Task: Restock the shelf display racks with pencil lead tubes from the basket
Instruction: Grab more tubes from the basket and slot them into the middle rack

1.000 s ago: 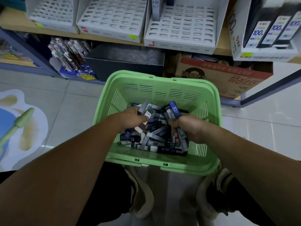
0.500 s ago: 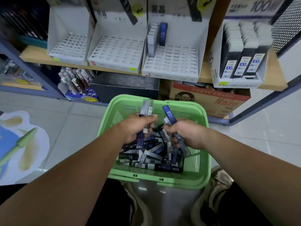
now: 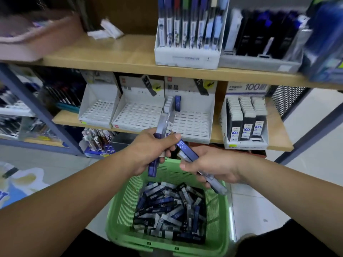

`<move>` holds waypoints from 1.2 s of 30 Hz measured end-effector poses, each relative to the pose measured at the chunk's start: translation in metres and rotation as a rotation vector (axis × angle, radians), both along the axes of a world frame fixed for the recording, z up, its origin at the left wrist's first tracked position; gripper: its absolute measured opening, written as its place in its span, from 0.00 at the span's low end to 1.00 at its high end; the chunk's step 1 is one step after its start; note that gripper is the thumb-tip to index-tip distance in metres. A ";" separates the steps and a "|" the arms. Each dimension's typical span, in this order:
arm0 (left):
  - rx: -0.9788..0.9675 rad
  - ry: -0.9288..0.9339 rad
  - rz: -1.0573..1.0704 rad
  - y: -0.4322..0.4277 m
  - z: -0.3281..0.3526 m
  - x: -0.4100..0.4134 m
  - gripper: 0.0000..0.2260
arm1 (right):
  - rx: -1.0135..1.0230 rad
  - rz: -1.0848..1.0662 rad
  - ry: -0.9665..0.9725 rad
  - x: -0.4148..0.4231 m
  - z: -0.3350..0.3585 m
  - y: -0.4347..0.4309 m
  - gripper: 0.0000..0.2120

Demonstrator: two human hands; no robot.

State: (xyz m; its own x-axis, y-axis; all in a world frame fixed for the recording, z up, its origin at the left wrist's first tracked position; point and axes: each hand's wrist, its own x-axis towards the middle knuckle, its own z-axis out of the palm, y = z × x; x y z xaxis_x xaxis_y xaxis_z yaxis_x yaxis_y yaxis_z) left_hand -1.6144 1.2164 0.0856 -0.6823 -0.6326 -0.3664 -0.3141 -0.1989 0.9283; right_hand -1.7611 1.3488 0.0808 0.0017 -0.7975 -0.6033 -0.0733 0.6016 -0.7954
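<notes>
Shelf racks (image 3: 137, 115) behind, left grip (image 3: 150, 151) and right grip (image 3: 213, 167) each clutch tubes (image 3: 187, 148) above basket (image 3: 122, 206).

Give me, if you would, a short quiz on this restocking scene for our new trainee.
1. True or false: the left hand and the right hand both grip pencil lead tubes.
2. Of the three white slotted racks in a row, which already holds a few upright tubes? A. the leftmost rack B. the middle rack C. the rightmost rack
3. Fill in: the blue tube in the right hand is marked with the letters ___.
Key: 1 true; 2 C; 3 HB.
</notes>
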 end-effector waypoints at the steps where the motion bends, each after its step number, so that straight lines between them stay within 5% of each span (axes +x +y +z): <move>1: -0.016 0.011 -0.005 0.001 0.005 -0.001 0.10 | -0.017 -0.010 -0.018 0.001 0.003 0.001 0.09; 13: -0.052 -0.080 -0.213 0.024 0.013 -0.048 0.16 | 0.008 -0.269 0.007 -0.044 0.011 0.022 0.17; 20: 0.064 -0.067 -0.318 0.028 0.016 -0.087 0.15 | -0.336 -0.654 0.064 -0.094 0.018 0.036 0.11; 26: 0.056 -0.113 -0.415 0.042 0.016 -0.115 0.13 | -0.359 -0.595 0.151 -0.118 0.019 0.051 0.05; 32: 0.157 -0.013 -0.311 0.033 0.009 -0.130 0.14 | -0.294 -0.786 0.090 -0.150 0.011 0.079 0.09; 36: 0.097 0.034 -0.177 0.031 0.006 -0.143 0.13 | -0.202 -0.627 0.141 -0.155 0.007 0.096 0.05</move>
State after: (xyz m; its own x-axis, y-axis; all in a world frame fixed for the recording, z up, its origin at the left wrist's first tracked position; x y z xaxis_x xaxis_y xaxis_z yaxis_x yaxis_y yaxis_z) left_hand -1.7573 1.2474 0.0916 -0.7925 -0.4646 -0.3951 -0.3212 -0.2328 0.9179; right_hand -1.9162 1.4445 0.0881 -0.5660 -0.7193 -0.4027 0.1302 0.4044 -0.9053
